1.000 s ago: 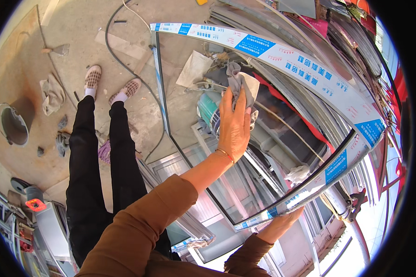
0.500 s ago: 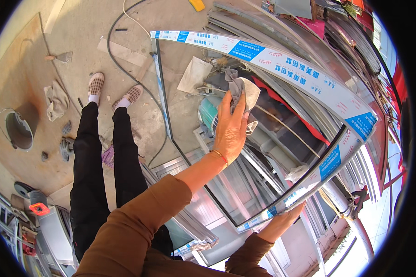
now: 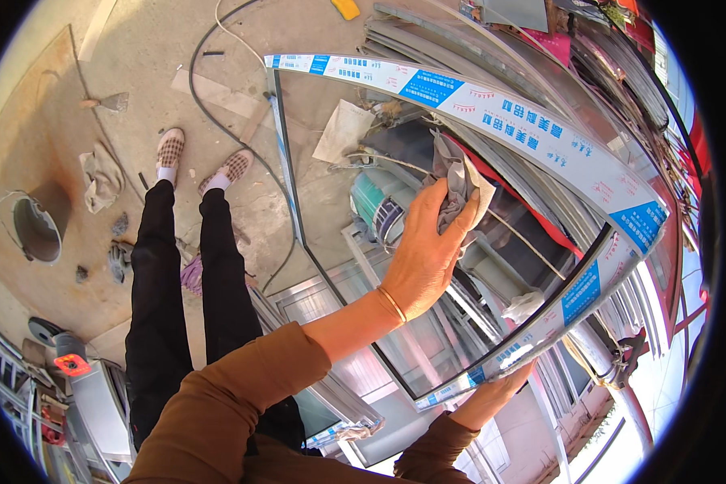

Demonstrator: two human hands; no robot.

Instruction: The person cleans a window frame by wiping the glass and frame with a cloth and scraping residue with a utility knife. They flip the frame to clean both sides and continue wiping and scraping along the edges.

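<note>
My left hand (image 3: 429,256) is closed around a crumpled grey and beige cloth (image 3: 458,181), which it holds at the inside of a large window frame (image 3: 532,133). The frame has dark inner edges and is covered in white and blue protective film. What fills it looks like clear glass; the things behind show through. At the frame's lower right side, my right hand (image 3: 510,382) reaches behind the filmed edge. Only its wrist and back part show, and its fingers are hidden.
Stacked metal profiles (image 3: 436,64) lie beyond the frame. Behind it shows a green and white roll-like object (image 3: 373,202). A dark hose (image 3: 218,105) curves over the floor near my feet. To the left stand a metal bucket (image 3: 56,211) and a scraper (image 3: 109,102) on a brown board.
My left hand has slid the cloth to the right and slightly down across the frame's inside. The right hand keeps its place at the frame's edge.
</note>
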